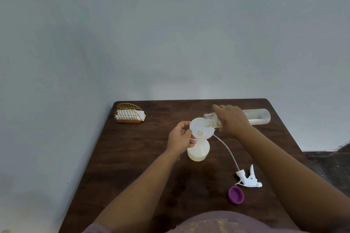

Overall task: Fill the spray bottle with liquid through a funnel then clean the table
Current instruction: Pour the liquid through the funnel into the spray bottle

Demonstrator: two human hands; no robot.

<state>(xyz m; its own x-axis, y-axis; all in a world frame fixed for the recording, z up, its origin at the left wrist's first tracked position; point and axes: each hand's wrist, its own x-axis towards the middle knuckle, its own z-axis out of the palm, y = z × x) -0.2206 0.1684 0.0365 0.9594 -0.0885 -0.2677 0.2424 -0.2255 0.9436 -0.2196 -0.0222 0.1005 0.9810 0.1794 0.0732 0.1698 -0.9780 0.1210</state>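
Note:
A white spray bottle (198, 152) stands in the middle of the dark wooden table (132, 157), with pale yellow liquid at its bottom. A white funnel (198, 128) sits in its neck, a little liquid pooled at its centre. My left hand (180, 139) holds the funnel's left rim and the bottle's neck. My right hand (232, 120) grips a clear plastic bottle (259, 116), tipped almost flat, its open threaded mouth over the funnel. The white spray head (249, 178) with its long tube lies on the table to the right.
A purple cap (235, 195) lies next to the spray head near the front right. A gold wire holder with white napkins (129, 115) stands at the table's back left corner. A pale wall is behind the table.

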